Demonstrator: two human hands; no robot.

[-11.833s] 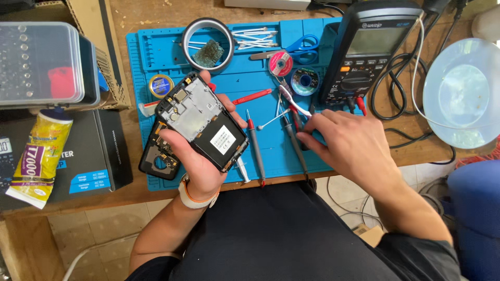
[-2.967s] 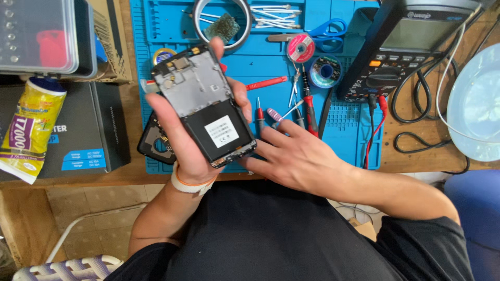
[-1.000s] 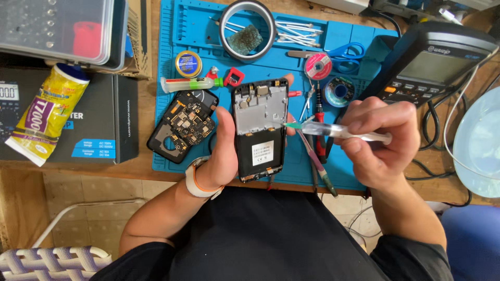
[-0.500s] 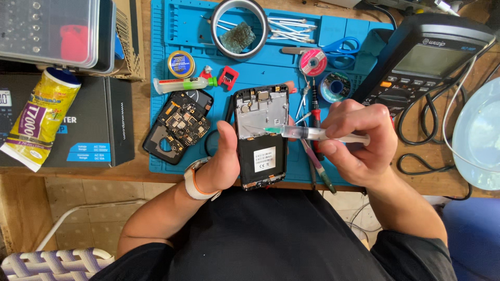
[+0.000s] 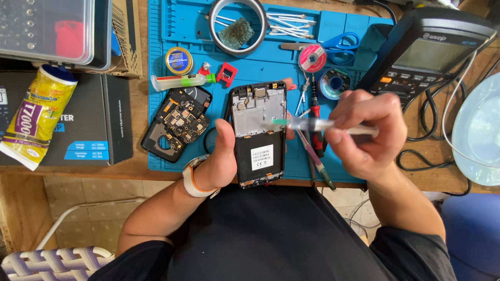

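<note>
Head camera looked straight down: the left hand [image 5: 221, 158] was wrapped around the opened phone frame [image 5: 259, 133], thumb on its left edge, holding it above the near edge of the blue mat [image 5: 172, 21]. The frame's long axis ran away from the person, camera end farthest. The right hand [image 5: 364, 130] was closed around a clear syringe [image 5: 317, 125] lying crosswise, its green tip pointing left onto the frame's upper half. A bare circuit board [image 5: 179, 122] lay just left.
</note>
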